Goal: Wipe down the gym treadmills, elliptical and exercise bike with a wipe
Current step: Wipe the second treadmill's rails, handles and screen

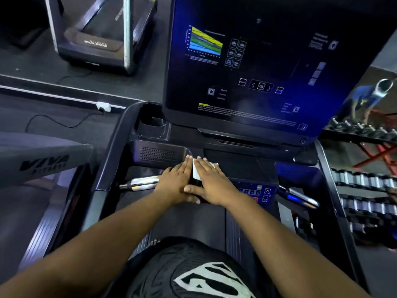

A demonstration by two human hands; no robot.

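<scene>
I stand on a black treadmill (111,147) facing its large lit console screen (257,61). A white wipe (196,172) lies on the dark console deck (247,166) below the screen. My right hand (211,181) lies flat on the wipe with straight fingers, pressing it onto the deck. My left hand (177,180) lies flat beside it, fingers straight, touching the deck and the wipe's left edge. The thumbs of both hands meet near the deck's front edge. Most of the wipe is hidden under my right hand.
A cup holder (151,121) and speaker grille (159,154) sit left of my hands, chrome grip bars (141,182) at both sides, a button panel (257,193) at right. Another treadmill (43,166) stands left, one more (96,39) beyond. Dumbbell racks (363,181) and a person (365,100) at right.
</scene>
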